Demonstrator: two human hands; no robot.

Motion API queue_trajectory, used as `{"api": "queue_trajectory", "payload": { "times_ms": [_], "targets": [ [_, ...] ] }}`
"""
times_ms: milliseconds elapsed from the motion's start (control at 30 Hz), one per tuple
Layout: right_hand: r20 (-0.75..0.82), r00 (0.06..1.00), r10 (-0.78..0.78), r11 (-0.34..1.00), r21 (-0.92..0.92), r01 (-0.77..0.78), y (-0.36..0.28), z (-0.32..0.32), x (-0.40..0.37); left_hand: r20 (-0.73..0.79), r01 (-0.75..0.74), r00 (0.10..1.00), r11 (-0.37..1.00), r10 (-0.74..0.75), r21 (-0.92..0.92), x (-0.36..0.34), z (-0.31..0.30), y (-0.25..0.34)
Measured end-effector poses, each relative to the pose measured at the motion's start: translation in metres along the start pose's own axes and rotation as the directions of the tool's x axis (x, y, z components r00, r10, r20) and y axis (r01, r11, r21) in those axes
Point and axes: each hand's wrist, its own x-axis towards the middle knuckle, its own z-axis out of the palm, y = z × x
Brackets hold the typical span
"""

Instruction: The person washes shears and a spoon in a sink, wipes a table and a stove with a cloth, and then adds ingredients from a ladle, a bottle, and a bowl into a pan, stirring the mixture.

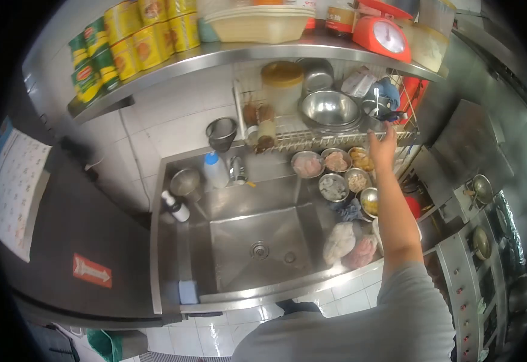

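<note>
My right hand point(384, 145) reaches up to the wire rack point(293, 143) above the right side of the sink, its visible fingers apart. Just beyond the fingertips is a metal container point(372, 123), with a dark-handled item point(395, 116) beside it; whether they touch is unclear. Stacked steel bowls point(330, 108) sit to the left of the hand. Below the rack are several small bowls of food, among them pale pieces point(307, 164) and yellow pieces point(369, 203). My left hand is out of view.
A steel sink point(257, 229) lies in the middle, with filled plastic bags point(339, 242) on its right ledge. Spray bottle point(176, 207) and blue-capped bottle point(216, 170) stand left and behind. A shelf point(245, 53) holds cans and a red scale point(384, 37). The stove point(459, 283) is right.
</note>
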Motion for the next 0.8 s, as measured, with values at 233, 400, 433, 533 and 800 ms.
{"api": "queue_trajectory", "payload": {
  "times_ms": [233,400,433,533,800],
  "targets": [
    [0.354,0.895,0.271,0.958,-0.187,-0.216,0.019,-0.004,0.050,0.014,-0.473,0.862,0.813,0.507,-0.340,0.069,0.099,0.348],
    [0.139,0.973,0.185,0.961,0.180,-0.208,0.017,-0.023,0.051,0.339,-0.467,0.708,0.771,0.620,-0.433,0.111,0.183,0.455],
    [0.152,0.971,0.182,0.959,0.192,-0.210,0.015,-0.033,0.057,0.406,-0.471,0.689,0.796,0.601,-0.380,0.121,0.201,0.469],
    [0.195,0.948,0.252,0.929,0.225,-0.293,0.009,-0.076,0.063,0.499,-0.502,0.665,0.827,0.556,-0.253,0.160,0.270,0.513],
    [0.568,0.796,0.211,0.879,0.245,-0.409,0.024,-0.186,-0.046,0.701,0.374,0.700,0.766,0.137,-0.523,0.260,0.445,0.605]
  ]
}}
